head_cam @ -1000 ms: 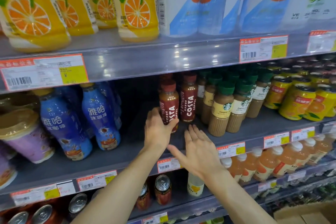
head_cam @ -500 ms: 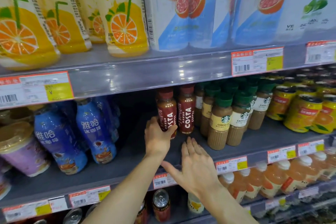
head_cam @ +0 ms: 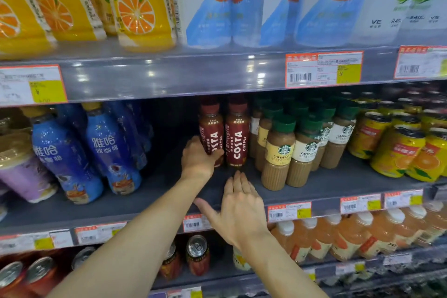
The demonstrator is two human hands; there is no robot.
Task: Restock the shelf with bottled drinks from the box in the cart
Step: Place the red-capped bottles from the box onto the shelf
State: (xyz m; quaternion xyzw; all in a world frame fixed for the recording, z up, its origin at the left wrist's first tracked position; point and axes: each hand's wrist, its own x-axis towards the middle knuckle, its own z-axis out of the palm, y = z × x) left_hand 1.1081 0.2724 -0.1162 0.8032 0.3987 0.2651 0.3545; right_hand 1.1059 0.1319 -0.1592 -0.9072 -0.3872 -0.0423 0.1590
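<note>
The left hand (head_cam: pixel 198 159) curls round the lower part of a red Costa Coffee bottle (head_cam: pixel 211 128) standing upright on the middle shelf (head_cam: pixel 150 191), just beside a second Costa bottle (head_cam: pixel 237 130). The right hand (head_cam: pixel 242 210) hovers flat over the shelf's front edge, fingers straight and spread, holding nothing. Starbucks latte bottles (head_cam: pixel 278 152) stand to the right, blue coffee bottles (head_cam: pixel 111 150) to the left.
</note>
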